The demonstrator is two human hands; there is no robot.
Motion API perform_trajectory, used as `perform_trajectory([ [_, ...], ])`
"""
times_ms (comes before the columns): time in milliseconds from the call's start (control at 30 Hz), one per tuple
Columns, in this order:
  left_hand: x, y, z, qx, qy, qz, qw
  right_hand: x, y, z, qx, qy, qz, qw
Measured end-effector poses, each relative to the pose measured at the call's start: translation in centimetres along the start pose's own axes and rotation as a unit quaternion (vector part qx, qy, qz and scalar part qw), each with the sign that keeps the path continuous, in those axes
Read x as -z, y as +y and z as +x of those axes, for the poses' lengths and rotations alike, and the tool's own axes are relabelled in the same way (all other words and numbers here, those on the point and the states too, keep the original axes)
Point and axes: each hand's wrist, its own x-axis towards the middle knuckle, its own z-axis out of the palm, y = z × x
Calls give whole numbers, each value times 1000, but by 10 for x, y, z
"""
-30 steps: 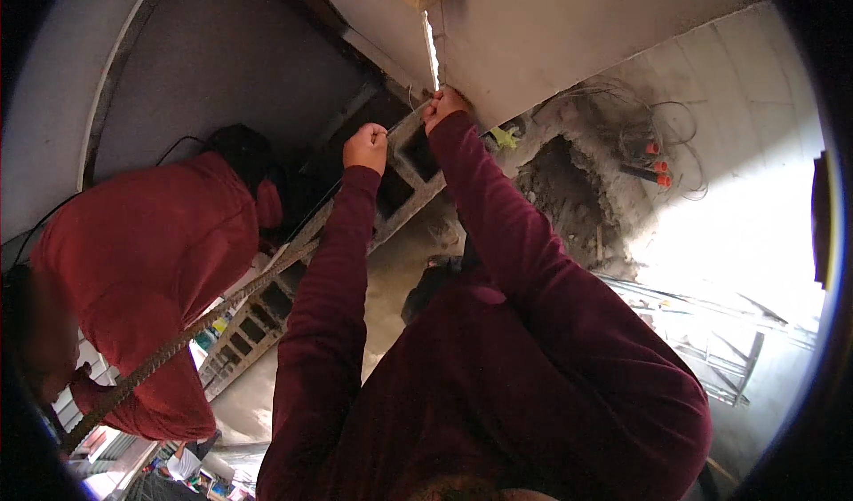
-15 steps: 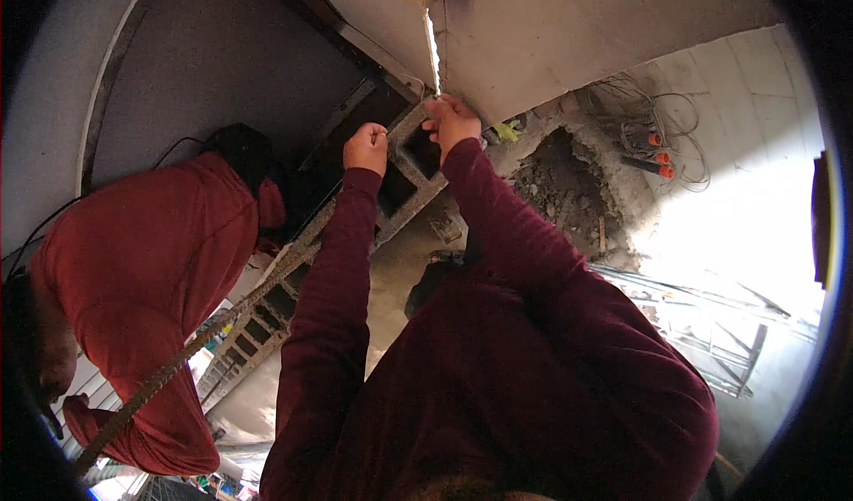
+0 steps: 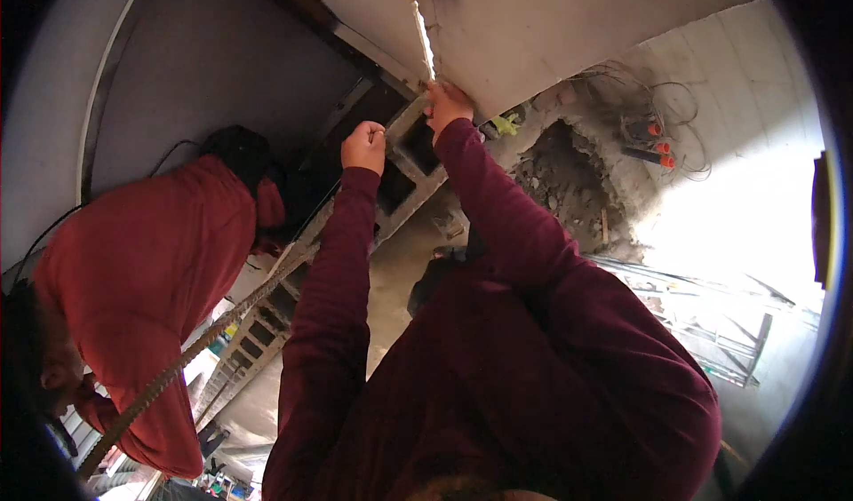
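My left hand [image 3: 364,148] is closed in a fist just left of the open cells of a hollow concrete block wall [image 3: 402,164]. Whatever it may hold is too small to make out. My right hand [image 3: 450,106] has its fingers curled together at the far end of the blocks, by the lower tip of a jagged white edge [image 3: 424,39] on a pale board [image 3: 542,30]. Its fingertips are partly hidden, so what they pinch does not show. Both arms reach forward in dark red sleeves.
Close on my left a co-worker in red [image 3: 147,234] bends over. A ribbed steel bar [image 3: 191,352] slants across the lower left. To the right lie a broken rubble hole [image 3: 569,177], orange-ended pipes [image 3: 662,154] with loose wires, and metal frames [image 3: 724,341].
My right hand has shifted slightly up and toward the left. My left hand stays nearly in place, still closed. The co-worker's arm at the lower left has moved.
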Motion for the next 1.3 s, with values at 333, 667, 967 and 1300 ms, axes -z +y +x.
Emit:
perform_trajectory([
  [333, -3, -5, 1, -10, -9, -6, 1000, -4, 6, 18, -102, 19, 123, 987],
  [667, 0, 0, -1, -39, 3, 13, 999, -15, -7, 16, -150, -4, 150, 977],
  [967, -1, 1, 1, -14, -8, 8, 1000, -17, 1, 20, -132, 9, 180, 975],
  [1300, 1, 5, 0, -1, -9, 11, 1000, -15, -4, 15, -150, 24, 233, 961],
])
